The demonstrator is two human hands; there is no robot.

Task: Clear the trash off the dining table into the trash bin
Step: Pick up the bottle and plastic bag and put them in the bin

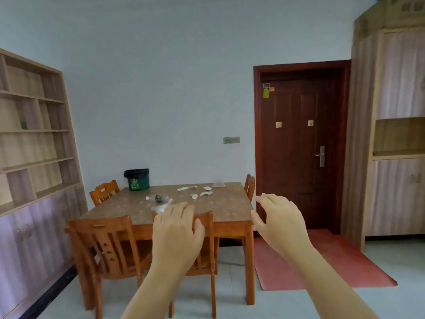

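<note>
Grip wide on both sides: left hand [177,231] and right hand [280,219] spread, holding nothing, raised before the desk [230,209]. Paper trash [194,196] lies scattered mid-desk (blurred, kinds unclear); a clear wrapper [161,207] sits partly behind the left hand. Green bin [136,179] at far-left corner, base hidden.

Both hands up in front, empty, fingers loosely spread: left hand [177,229] seen against near edge of worktop [230,208] & a chair back [205,218], right hand [279,223] just off its rt corner. On worktop: small bottle [159,198], crumpled clear plastic [162,207] beside it, white paper scraps [206,193] further back. Green trash bin [137,179] w/ black liner at far-left corner. Dark red door [299,146] at rt, red mat [322,261] on floor
</note>
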